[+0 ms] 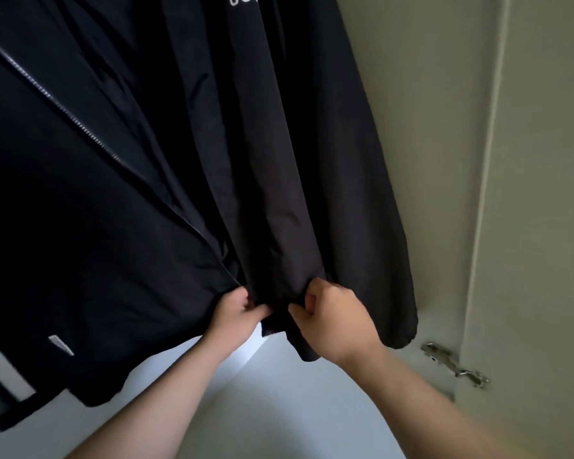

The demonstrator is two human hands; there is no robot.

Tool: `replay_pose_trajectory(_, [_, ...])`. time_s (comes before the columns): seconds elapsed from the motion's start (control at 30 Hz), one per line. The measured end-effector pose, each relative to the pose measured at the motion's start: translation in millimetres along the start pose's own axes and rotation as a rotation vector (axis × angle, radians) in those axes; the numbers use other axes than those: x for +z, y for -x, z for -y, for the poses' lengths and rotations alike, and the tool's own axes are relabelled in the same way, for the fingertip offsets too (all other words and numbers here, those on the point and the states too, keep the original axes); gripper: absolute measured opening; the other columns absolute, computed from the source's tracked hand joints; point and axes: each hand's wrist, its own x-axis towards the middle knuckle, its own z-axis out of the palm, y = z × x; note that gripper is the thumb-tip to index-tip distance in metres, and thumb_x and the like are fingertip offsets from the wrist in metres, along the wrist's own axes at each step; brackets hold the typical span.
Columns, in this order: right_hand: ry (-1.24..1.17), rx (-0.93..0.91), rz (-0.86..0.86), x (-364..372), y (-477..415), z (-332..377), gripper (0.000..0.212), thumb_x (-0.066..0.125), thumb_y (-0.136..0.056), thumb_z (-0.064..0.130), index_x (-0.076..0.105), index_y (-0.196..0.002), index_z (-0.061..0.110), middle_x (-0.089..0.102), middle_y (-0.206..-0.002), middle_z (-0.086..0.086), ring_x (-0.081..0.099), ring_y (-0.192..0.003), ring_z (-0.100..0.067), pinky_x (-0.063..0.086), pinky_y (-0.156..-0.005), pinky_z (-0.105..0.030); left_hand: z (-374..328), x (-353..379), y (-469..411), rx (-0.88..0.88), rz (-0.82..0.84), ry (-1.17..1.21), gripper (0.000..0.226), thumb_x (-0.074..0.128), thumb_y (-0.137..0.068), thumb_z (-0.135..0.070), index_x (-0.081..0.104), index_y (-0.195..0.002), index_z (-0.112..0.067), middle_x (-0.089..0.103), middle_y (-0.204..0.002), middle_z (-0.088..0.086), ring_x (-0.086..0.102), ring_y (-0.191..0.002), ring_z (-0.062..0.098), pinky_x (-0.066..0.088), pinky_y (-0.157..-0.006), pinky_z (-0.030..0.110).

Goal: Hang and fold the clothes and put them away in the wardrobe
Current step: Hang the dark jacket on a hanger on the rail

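A black jacket [279,160] hangs down from above the top edge of the view and fills most of the scene; what carries it is out of view. It hangs in long vertical folds. Two bare forearms reach up from below the jacket to its bottom hem. The left hand [236,309] pinches the hem between thumb and curled fingers, right at the lower end of a silver zipper [63,111] that runs diagonally across the jacket's left part. The right hand [335,323] is just beside it, on the other side of a narrow fold of cloth, with its fingers curled round a bunch of the fabric at the hem. The two hands are close together but do not touch. At the very top of the jacket there is cropped white lettering [239,0], too cut off to read fully. A small white tab [61,346] sits on the jacket's lower left corner. To the right of the jacket stands a pale greenish wardrobe wall [428,127], and beyond it an open wardrobe door [544,226]. A metal hinge [454,364] joins them, just below and to the right of the jacket's hem. Beneath the jacket lies a pale white surface [279,409].
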Motion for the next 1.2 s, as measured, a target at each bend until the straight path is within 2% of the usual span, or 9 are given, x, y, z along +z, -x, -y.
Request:
replay_pose_trajectory(0.1, [-0.052, 0.112, -0.038, 8, -4, -9, 0.029, 0.057, -0.089, 0.036, 0.041, -0.071, 0.019, 0.056, -0.062, 0.001, 0.053, -0.052, -0.023, 0.040, -0.049, -0.030, -1, 6, 14, -0.021, 0.053, 0.018, 0.007, 0.071, -0.075, -0.019, 0.070, -0.080, -0.015, 0.068, -0.065, 0.010, 0.062, -0.056, 0.021, 0.048, -0.054, 0.029])
replay_pose_trajectory(0.2, [-0.111, 0.122, 0.085, 12, -1, -19, 0.010, 0.057, -0.085, 0.019, 0.054, -0.095, 0.020, 0.067, -0.084, -0.001, 0.063, -0.076, -0.025, 0.054, -0.065, -0.037, -8, 9, 25, -0.030, 0.140, 0.075, 0.020, 0.065, -0.069, -0.013, 0.068, -0.085, -0.003, 0.070, -0.070, 0.017, 0.067, -0.061, 0.025, 0.051, -0.058, 0.031])
replay_pose_trajectory(0.37, [-0.068, 0.024, 0.374, 20, 15, -37, 0.078, 0.068, -0.077, 0.017, 0.035, -0.147, 0.033, 0.039, -0.142, 0.005, 0.049, -0.125, -0.017, 0.045, -0.098, -0.026, -16, 20, 22, -0.020, 0.191, -0.061, 0.025, 0.056, -0.079, 0.003, 0.065, -0.101, -0.007, 0.076, -0.083, 0.007, 0.073, -0.072, 0.022, 0.054, -0.066, 0.030])
replay_pose_trajectory(0.4, [-0.034, 0.009, 0.381, 26, 19, -40, 0.080, 0.072, -0.078, 0.023, 0.033, -0.147, 0.034, 0.034, -0.144, 0.005, 0.047, -0.126, -0.019, 0.045, -0.101, -0.029, -17, 22, 22, 0.006, 0.152, -0.134, 0.009, 0.058, -0.088, -0.004, 0.064, -0.094, -0.007, 0.075, -0.078, 0.005, 0.073, -0.068, 0.022, 0.054, -0.064, 0.033])
replay_pose_trajectory(0.53, [-0.021, 0.067, 0.236, 42, 28, -43, 0.060, 0.072, -0.088, 0.044, 0.042, -0.138, 0.030, 0.034, -0.136, 0.000, 0.051, -0.117, -0.023, 0.046, -0.101, -0.034, -22, 26, 25, 0.111, 0.050, -0.374, 0.037, 0.068, -0.089, -0.044, 0.052, -0.062, -0.023, 0.056, -0.048, -0.008, 0.050, -0.041, 0.008, 0.038, -0.044, 0.021])
replay_pose_trajectory(0.67, [-0.238, 0.151, 0.063, 48, 32, -47, 0.010, 0.063, -0.097, 0.032, 0.065, -0.102, 0.024, 0.058, -0.107, -0.003, 0.055, -0.094, -0.012, 0.041, -0.074, -0.007, -29, 22, 35, 0.207, 0.064, -0.463, 0.040, 0.075, -0.081, -0.051, 0.053, -0.054, -0.032, 0.039, -0.042, -0.013, 0.036, -0.041, 0.003, 0.026, -0.042, 0.014])
replay_pose_trajectory(0.77, [-0.636, 0.421, 0.086, 47, 37, -48, 0.016, 0.060, -0.098, 0.032, 0.064, -0.085, 0.023, 0.065, -0.079, 0.005, 0.060, -0.087, -0.020, 0.047, -0.068, -0.022, -29, 15, 41, 0.103, 0.115, -0.425, 0.039, 0.080, -0.078, -0.048, 0.058, -0.056, -0.025, 0.045, -0.047, -0.011, 0.039, -0.044, 0.004, 0.032, -0.046, 0.020])
replay_pose_trajectory(0.9, [-0.925, 0.700, 0.161, 47, 50, -42, 0.015, 0.059, -0.099, 0.043, 0.059, -0.100, 0.028, 0.068, -0.101, 0.003, 0.069, -0.100, -0.025, 0.058, -0.086, -0.038, -34, 13, 52, 0.021, 0.163, -0.330, 0.024, 0.083, -0.083, -0.031, 0.069, -0.069, -0.017, 0.060, -0.058, -0.004, 0.052, -0.049, 0.010, 0.043, -0.051, 0.021])
replay_pose_trajectory(1.2, [-1.105, 0.768, 0.240, 67, 60, -39, 0.013, 0.059, -0.101, 0.031, 0.062, -0.113, 0.025, 0.072, -0.112, -0.005, 0.071, -0.104, -0.023, 0.056, -0.096, -0.043, -24, 13, 59, -0.040, 0.210, -0.271, 0.007, 0.081, -0.084, -0.028, 0.074, -0.083, -0.026, 0.074, -0.081, -0.010, 0.065, -0.058, 0.010, 0.045, -0.054, 0.016])
